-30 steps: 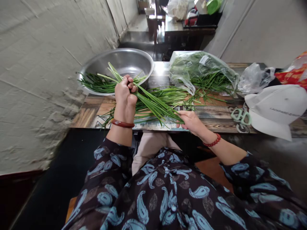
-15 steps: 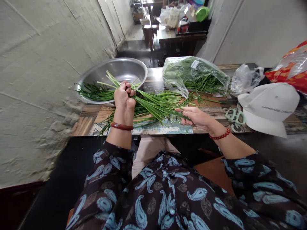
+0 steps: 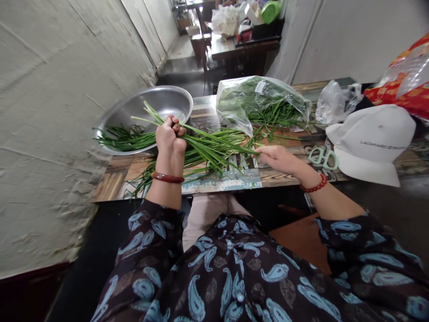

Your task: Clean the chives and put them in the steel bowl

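Note:
My left hand (image 3: 170, 136) is closed round a bunch of garlic chives (image 3: 211, 140), with the pale stem ends sticking out past the thumb side. The long green leaves fan out to the right. My right hand (image 3: 275, 158), fingers pinched together, grips the tip of a few of these leaves. Beneath the bunch, more loose chives (image 3: 197, 156) lie across the wood-patterned table (image 3: 278, 176). Behind my left hand stands a steel basin (image 3: 140, 96) with chives (image 3: 127, 137) along its near left side.
A clear plastic bag (image 3: 258, 96) of chives lies at the back. To the right are scissors with pale green handles (image 3: 323, 158), a white cap (image 3: 372, 138), a crumpled plastic bag (image 3: 335, 103) and a red package (image 3: 402, 80). A rough wall (image 3: 50, 112) borders the left.
My right hand has drawn a little to the right and its fingers have closed on the leaf tips. The left hand keeps its grip. The whole view has shifted slightly.

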{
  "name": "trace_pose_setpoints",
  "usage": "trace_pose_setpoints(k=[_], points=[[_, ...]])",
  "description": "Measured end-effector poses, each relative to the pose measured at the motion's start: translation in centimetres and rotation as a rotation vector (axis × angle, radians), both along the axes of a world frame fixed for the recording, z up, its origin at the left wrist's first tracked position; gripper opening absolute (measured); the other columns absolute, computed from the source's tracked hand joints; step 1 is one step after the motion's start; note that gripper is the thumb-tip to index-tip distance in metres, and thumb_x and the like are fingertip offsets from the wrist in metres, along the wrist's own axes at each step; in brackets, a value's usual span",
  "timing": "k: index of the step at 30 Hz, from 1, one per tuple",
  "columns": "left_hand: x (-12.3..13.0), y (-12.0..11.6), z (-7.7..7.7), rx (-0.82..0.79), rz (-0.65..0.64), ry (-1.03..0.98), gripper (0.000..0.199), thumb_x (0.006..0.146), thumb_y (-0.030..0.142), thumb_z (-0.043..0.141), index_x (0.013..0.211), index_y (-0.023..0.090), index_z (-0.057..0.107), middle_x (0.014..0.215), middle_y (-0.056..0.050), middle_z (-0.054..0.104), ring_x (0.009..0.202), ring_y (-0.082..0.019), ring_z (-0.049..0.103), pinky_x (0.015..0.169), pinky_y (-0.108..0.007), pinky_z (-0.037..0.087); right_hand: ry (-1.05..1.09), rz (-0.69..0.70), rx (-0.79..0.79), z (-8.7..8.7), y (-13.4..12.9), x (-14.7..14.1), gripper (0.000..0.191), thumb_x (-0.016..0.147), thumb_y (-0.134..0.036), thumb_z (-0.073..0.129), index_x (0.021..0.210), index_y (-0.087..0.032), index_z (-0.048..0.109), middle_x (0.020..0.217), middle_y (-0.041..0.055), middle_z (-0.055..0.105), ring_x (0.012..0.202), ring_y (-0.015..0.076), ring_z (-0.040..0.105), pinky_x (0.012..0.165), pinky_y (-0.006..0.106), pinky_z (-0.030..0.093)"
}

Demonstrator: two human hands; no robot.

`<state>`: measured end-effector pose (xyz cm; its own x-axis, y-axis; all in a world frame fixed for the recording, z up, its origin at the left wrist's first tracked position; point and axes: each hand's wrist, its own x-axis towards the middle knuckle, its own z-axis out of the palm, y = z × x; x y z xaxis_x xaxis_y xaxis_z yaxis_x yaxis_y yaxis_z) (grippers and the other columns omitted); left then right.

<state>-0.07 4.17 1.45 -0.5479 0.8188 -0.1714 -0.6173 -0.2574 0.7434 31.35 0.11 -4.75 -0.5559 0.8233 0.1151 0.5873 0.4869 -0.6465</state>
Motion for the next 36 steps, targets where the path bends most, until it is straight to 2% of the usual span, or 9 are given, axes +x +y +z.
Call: trace_pose_setpoints(k=[4, 7, 21, 23, 27, 29, 31, 33, 36], points=[[1.5, 0.3, -0.5, 0.008, -0.037, 0.004, 0.031, 0.099, 0.006, 0.039, 0.071, 0.018, 0.047, 0.05, 0.006, 0.049, 0.034, -0.001, 0.034, 0.033, -0.012, 0.024, -0.116, -0.251, 0.262, -1.2, 0.6, -0.2, 0.029, 0.085, -0.015, 0.042, 0.087, -0.018, 0.07, 0.085, 0.0076, 0.071, 0.074, 0.0199, 0.06, 0.065, 0.029, 0.036], [2.5, 0.5, -0.8, 0.019, -0.062, 0.003, 0.031, 0.099, 0.006, 0.039, 0.071, 0.017, 0.047, 0.05, 0.005, 0.05, 0.035, -0.001, 0.034, 0.034, -0.012, 0.025, -0.148, -0.343, 0.355, -1.8, 1.4, -0.1, 0.026, 0.083, -0.015, 0.042, 0.082, -0.02, 0.068, 0.085, 0.0081, 0.071, 0.078, 0.0217, 0.061, 0.064, 0.029, 0.034], [3.6, 2.1, -2.2, -0.049, 0.012, 0.091, 0.032, 0.098, 0.008, 0.04, 0.07, 0.019, 0.048, 0.052, 0.006, 0.05, 0.032, -0.001, 0.033, 0.035, -0.016, 0.024, -0.119, -0.41, 0.313, -3.2, 3.7, 0.1, 0.028, 0.084, -0.012, 0.043, 0.074, -0.021, 0.068, 0.081, 0.0073, 0.068, 0.076, 0.0213, 0.059, 0.066, 0.03, 0.037], [3.4, 2.3, -2.3, -0.045, 0.026, 0.094, 0.032, 0.098, 0.008, 0.039, 0.069, 0.019, 0.048, 0.052, 0.006, 0.05, 0.032, -0.002, 0.033, 0.035, -0.016, 0.025, -0.16, -0.389, 0.297, -3.2, 3.9, 0.4, 0.031, 0.087, -0.012, 0.041, 0.084, -0.021, 0.071, 0.088, 0.0081, 0.07, 0.081, 0.0223, 0.06, 0.069, 0.031, 0.04], [3.1, 2.4, -2.2, -0.066, 0.052, 0.093, 0.033, 0.099, 0.01, 0.04, 0.069, 0.02, 0.047, 0.052, 0.006, 0.049, 0.032, -0.002, 0.032, 0.036, -0.017, 0.026, -0.208, -0.369, 0.364, -2.4, 3.8, 1.4, 0.037, 0.092, -0.018, 0.044, 0.122, -0.022, 0.065, 0.129, 0.013, 0.062, 0.11, 0.0288, 0.058, 0.086, 0.039, 0.044], [3.0, 2.2, -2.2, -0.076, 0.05, 0.09, 0.032, 0.1, 0.011, 0.041, 0.069, 0.02, 0.048, 0.053, 0.006, 0.05, 0.033, -0.002, 0.033, 0.036, -0.017, 0.027, -0.11, -0.403, 0.385, -1.7, 3.1, 1.5, 0.034, 0.093, -0.021, 0.046, 0.12, -0.02, 0.067, 0.133, 0.0143, 0.06, 0.115, 0.0301, 0.056, 0.091, 0.042, 0.044], [3.2, 2.0, -2.1, -0.068, 0.043, 0.083, 0.031, 0.1, 0.011, 0.042, 0.07, 0.02, 0.049, 0.054, 0.006, 0.051, 0.034, -0.002, 0.034, 0.037, -0.017, 0.028, 0.065, -0.388, 0.303, -1.1, 1.9, 0.9, 0.03, 0.094, -0.025, 0.045, 0.109, -0.019, 0.071, 0.116, 0.013, 0.068, 0.106, 0.0269, 0.062, 0.089, 0.039, 0.046], [3.4, 1.9, -2.1, -0.053, 0.032, 0.07, 0.031, 0.099, 0.01, 0.043, 0.071, 0.019, 0.05, 0.054, 0.006, 0.051, 0.034, -0.002, 0.035, 0.037, -0.017, 0.029, 0.219, -0.308, 0.139, -0.7, 0.3, -0.3, 0.029, 0.094, -0.027, 0.046, 0.101, -0.019, 0.073, 0.095, 0.0094, 0.073, 0.09, 0.0226, 0.067, 0.082, 0.034, 0.048], [3.8, 1.7, -2.0, -0.026, 0.021, 0.051, 0.03, 0.099, 0.01, 0.043, 0.071, 0.019, 0.05, 0.053, 0.005, 0.051, 0.034, -0.003, 0.036, 0.036, -0.018, 0.029, 0.293, -0.174, -0.062, -0.6, -1.9, -2.6, 0.025, 0.092, -0.028, 0.051, 0.097, -0.019, 0.073, 0.085, 0.0061, 0.074, 0.078, 0.0194, 0.068, 0.074, 0.03, 0.049]])
